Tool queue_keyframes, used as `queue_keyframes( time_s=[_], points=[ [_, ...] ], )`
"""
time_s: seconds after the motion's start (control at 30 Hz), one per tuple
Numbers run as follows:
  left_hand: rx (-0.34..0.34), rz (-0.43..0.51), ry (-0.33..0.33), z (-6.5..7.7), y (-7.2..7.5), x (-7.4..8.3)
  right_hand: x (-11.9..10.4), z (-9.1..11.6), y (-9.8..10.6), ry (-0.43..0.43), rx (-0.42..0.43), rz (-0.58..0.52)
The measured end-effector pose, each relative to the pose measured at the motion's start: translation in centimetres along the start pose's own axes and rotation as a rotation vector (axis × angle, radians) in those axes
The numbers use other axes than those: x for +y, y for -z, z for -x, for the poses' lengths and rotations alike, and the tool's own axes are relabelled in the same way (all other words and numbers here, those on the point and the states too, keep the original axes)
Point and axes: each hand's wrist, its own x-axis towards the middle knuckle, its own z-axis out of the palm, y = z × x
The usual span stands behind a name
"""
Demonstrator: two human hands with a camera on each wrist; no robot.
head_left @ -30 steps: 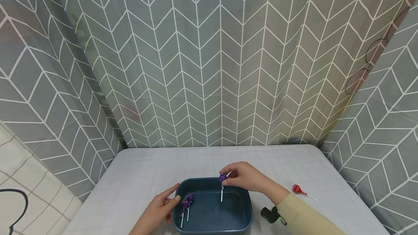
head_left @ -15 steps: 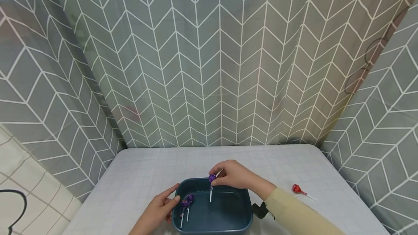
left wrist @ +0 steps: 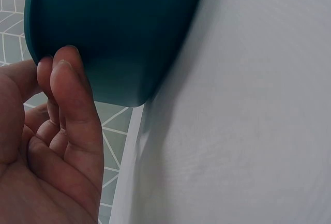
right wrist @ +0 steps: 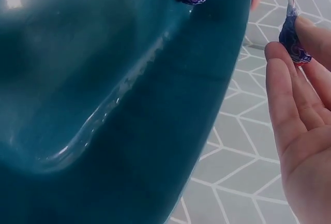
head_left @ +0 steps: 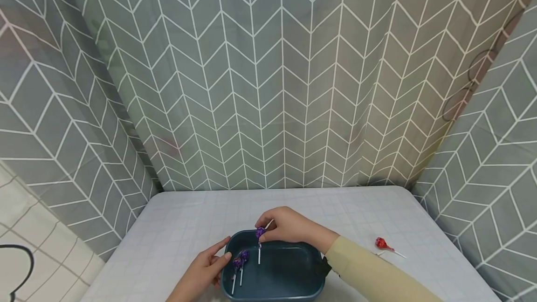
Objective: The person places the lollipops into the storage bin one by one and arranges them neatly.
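Chevron curtains (head_left: 268, 78) enclose a table (head_left: 197, 213) where the left hand (head_left: 204, 265) grips a tub (head_left: 289, 274) already holding two purple lollipops (head_left: 237, 263), the right hand (head_left: 289, 225) pinches a third (head_left: 260, 233) over it, and a red one (head_left: 382, 243) lies outside, toward the right edge.

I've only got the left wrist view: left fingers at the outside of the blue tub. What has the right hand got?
Observer: The right hand pinches a purple-wrapped lollipop between thumb and fingers.
Operator: I see just the outer wall of the blue tub. What's inside?
Observer: Two more lollipops in purple wrappers lie side by side near its left wall, close to the left hand.
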Motion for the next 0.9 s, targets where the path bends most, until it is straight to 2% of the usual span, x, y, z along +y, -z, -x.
queue_keyframes(
  time_s=[0.57, 0.9],
  points=[
    [0.001, -0.009, -0.002, 0.3, 0.0, 0.4, -0.4, -1.7, -3.4, -0.022, -0.081, 0.16],
    [0.007, 0.004, 0.006, 0.2, -0.1, 0.4, -0.4, -1.8, -5.1, -0.037, -0.118, 0.274]
  ],
)
